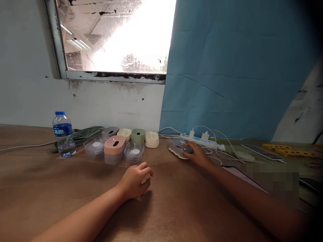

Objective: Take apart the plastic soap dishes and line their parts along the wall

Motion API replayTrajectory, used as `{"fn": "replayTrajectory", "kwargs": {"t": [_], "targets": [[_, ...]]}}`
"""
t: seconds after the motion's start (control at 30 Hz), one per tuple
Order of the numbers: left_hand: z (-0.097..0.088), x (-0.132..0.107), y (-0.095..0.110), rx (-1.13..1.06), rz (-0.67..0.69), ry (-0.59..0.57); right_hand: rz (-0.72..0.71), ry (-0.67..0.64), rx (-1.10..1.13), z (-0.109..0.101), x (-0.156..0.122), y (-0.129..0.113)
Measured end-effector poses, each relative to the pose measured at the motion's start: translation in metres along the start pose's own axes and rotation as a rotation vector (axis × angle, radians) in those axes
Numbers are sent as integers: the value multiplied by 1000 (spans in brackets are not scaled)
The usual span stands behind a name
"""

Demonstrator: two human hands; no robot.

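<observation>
My left hand (137,179) hovers low over the brown table, its fingers loosely curled with a gap between thumb and forefinger; nothing shows in it. Just beyond it stand stacked clear plastic tubs (133,153) and a pink-and-grey box (114,149) with a slotted top. Farther right, my right hand (195,153) grips the right side of a clear, greyish plastic piece (178,145) lying on a cream scalloped-edged piece (176,154). Cream stacked lids (151,139), a green slotted lid (138,134) and more clear tubs (96,146) sit at the back.
A water bottle (63,134) stands left, beside a dark green pouch (87,134). A white power strip (202,141) with looping cables lies behind my right hand. Phones (262,152) and yellow perforated strips (290,151) lie at right. A wall with a window borders the back.
</observation>
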State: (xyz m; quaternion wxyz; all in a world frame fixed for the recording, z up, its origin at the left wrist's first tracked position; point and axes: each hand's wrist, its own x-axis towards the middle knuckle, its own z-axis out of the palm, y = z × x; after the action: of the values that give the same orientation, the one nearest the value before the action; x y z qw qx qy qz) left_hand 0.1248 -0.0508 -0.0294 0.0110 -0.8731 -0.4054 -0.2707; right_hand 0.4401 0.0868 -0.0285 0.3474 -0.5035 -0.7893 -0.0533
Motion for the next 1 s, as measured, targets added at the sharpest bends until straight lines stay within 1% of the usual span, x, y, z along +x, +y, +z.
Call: {"fn": "replayTrajectory", "kwargs": {"t": [0.07,0.17,0.23,0.3,0.43,0.5,0.57,0.63,0.7,0.77,0.8,0.83,0.9,1.0], "targets": [[-1,0,1,-8,9,39,-64,-16,51,-13,-15,-22],[-3,-1,2,-29,8,88,-148,-80,223,-28,-37,-58],[-4,-1,2,-43,6,99,-170,-141,269,-32,-49,-77],[-5,-1,1,-55,5,96,-169,-149,295,-32,-57,-88],[-4,-1,1,-117,-14,103,-191,-142,374,-29,-67,-92],[-3,-1,0,-203,-36,135,-255,-195,439,-28,-71,-92],[-1,-2,-1,-340,-54,143,-330,-267,492,-27,-75,-94],[1,-3,-4,-512,-62,83,-407,-316,533,-25,-78,-97],[2,-2,-6,-667,-56,-31,-476,-326,565,-21,-81,-99],[1,-1,-8,-745,-40,-115,-520,-322,591,-18,-82,-99],[0,0,-8,-752,-31,-128,-529,-319,599,-17,-82,-99],[-1,1,-8,-744,-26,-121,-528,-313,605,-17,-82,-99],[-2,4,-9,-727,-33,-64,-494,-293,625,-16,-79,-98],[1,5,-11,-734,-90,33,-366,-249,775,-11,-70,-95]]}}
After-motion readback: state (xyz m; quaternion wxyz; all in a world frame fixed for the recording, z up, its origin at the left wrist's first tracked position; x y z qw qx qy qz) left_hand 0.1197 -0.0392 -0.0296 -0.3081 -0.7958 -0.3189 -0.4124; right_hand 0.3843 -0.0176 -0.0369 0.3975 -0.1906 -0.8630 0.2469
